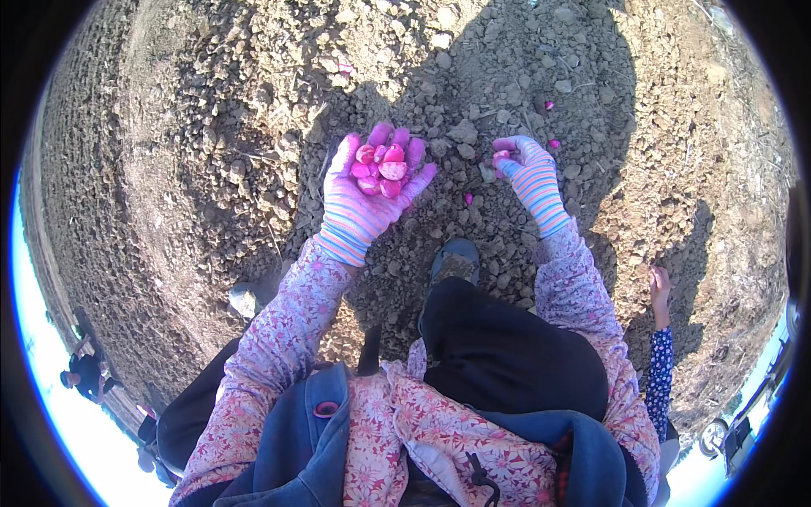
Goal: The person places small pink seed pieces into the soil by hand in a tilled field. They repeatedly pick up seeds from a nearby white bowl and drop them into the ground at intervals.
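My left hand, in a striped glove stained pink, is held palm up with its fingers spread. Several bright pink clove-like pieces lie heaped on that palm; they look like coated seed cloves, some with pale patches. To the right, my right hand, in a similar striped glove, pinches one pink piece between thumb and fingers, just over the cloddy soil. Single pink pieces lie on the soil near it: one below its fingers, one beside its knuckles and one farther out.
My shoe is planted in the loose clods between my arms. Another person's bare hand, with a dark flowered sleeve, reaches in at right. A pale object sits by my left forearm. A distant person and a wheeled vehicle show at the rims.
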### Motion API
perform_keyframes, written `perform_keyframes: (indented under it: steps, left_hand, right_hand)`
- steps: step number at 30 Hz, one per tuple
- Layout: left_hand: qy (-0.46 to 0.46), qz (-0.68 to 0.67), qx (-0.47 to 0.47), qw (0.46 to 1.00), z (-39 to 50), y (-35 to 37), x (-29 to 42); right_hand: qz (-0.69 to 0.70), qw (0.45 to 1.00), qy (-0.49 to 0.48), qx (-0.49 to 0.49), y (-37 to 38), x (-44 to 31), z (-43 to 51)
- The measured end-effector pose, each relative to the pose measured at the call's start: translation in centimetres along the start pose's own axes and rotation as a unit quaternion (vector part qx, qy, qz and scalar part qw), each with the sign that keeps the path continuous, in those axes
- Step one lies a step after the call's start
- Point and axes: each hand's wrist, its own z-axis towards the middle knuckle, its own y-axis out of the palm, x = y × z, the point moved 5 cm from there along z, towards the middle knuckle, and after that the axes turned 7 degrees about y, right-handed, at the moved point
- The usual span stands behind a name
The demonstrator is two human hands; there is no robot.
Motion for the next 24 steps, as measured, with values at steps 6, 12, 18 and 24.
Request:
perform_keyframes:
  steps: [6, 12, 18, 24]
  left_hand:
    - [0.032, 0.021, 0.071, 0.997, -0.2, -0.9, 0.9]
    - [0.027, 0.003, 0.057, 0.998, 0.0, -0.9, 0.9]
    - [0.032, 0.023, 0.075, 0.996, 0.0, -1.2, 0.6]
    - [0.042, 0.029, 0.062, 0.997, -0.1, -1.2, 1.6]
  right_hand:
    - [-0.552, 0.822, -0.136, -0.043, 3.6, -0.3, 4.5]
    - [-0.567, 0.821, -0.068, -0.015, 4.9, -0.1, 5.3]
    - [-0.543, 0.825, -0.151, 0.036, 5.5, 0.6, 5.7]
    - [-0.593, 0.799, -0.054, -0.084, 5.9, -0.3, 6.3]
